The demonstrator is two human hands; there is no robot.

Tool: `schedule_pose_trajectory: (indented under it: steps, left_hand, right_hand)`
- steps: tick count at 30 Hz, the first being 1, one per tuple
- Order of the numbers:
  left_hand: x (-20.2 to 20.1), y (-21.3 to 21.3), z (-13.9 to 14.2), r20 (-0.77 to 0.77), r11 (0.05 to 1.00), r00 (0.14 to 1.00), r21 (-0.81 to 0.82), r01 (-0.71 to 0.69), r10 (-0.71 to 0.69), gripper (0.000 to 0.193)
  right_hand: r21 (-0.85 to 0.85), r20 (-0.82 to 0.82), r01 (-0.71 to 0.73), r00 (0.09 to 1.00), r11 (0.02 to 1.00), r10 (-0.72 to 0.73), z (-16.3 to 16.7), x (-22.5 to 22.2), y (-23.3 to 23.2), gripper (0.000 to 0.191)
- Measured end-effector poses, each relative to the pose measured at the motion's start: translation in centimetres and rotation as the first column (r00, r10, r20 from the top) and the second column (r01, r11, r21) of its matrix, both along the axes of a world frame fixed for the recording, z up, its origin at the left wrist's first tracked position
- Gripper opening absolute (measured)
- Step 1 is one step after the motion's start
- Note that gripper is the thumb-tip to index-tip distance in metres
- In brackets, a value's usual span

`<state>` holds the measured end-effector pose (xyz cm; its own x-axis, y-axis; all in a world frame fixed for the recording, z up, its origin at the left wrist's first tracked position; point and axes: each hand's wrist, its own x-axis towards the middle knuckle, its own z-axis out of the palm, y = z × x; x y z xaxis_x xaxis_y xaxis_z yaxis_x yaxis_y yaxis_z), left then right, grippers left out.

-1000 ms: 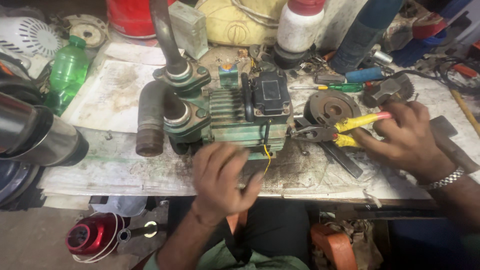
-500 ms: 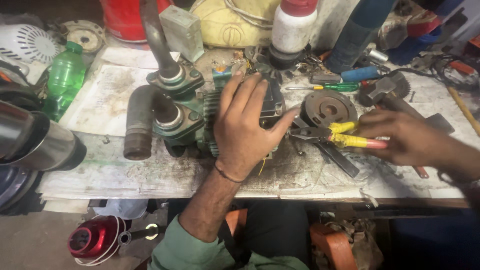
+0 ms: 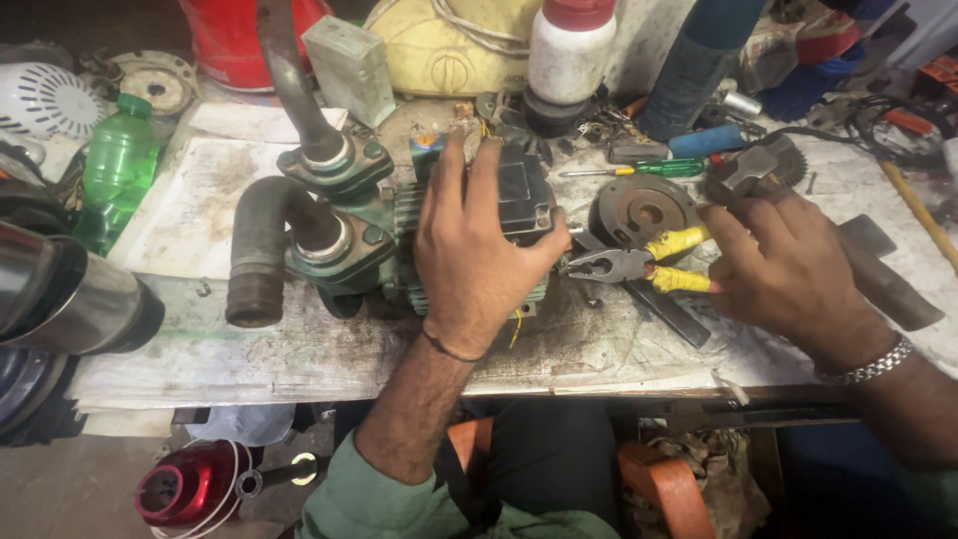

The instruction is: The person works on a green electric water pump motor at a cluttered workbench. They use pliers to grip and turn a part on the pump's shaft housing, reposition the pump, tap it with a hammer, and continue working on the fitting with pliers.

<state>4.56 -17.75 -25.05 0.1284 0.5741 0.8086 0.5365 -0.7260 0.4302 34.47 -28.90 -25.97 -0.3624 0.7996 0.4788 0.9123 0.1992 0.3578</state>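
Green cast-metal water pump [image 3: 399, 255] with its black terminal box sits in the middle of my grimy workbench [image 3: 299, 349], and everything else I place against it. My left hand [image 3: 479, 250] lies flat over the pump's motor body, palm down, fingers spread wide and reaching up across the black box [image 3: 524, 195], thumb hooked around the right end of the housing. My right hand [image 3: 788, 265], just right of the pump, is closed around the yellow-sleeved handles of a pair of steel pliers [image 3: 629, 265]; their nose points left and comes right up to the pump's end by my left thumb, though I cannot tell whether it touches metal there. Two dark pipe stubs [image 3: 269, 250] come off the pump's left side, one bent towards me, one rising away. Behind the pliers, to the pump's right, lies a round rusty disc [image 3: 639, 205], and beyond it a green-handled screwdriver [image 3: 649, 168]. Far left of the pump stands a green plastic bottle [image 3: 115, 170]; behind the pump, a white bottle with a red cap [image 3: 569, 50].
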Motion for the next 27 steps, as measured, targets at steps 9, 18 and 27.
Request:
schedule_pose_trajectory:
  steps: [9,18,27]
  left_hand:
    - [0.2,0.5,-0.3,-0.012,0.998,0.999,0.049,0.048,-0.047,0.059]
    - [0.0,1.4,0.6,-0.022,0.989,0.989,0.041,0.145,-0.144,0.052]
    - [-5.1,2.4,1.8,-0.058,0.933,0.931,-0.027,0.359,-0.360,0.055]
  right_hand:
    - [-0.624,-0.025,0.164,0.973,0.764,-0.230,1.9,0.7,3.2,0.090]
    - [-0.492,-0.173,0.011,0.979,0.871,-0.110,1.1,1.2,0.9,0.086]
    - [-0.477,-0.506,-0.382,0.856,0.792,0.108,0.0,-2.2,-2.9,0.044]
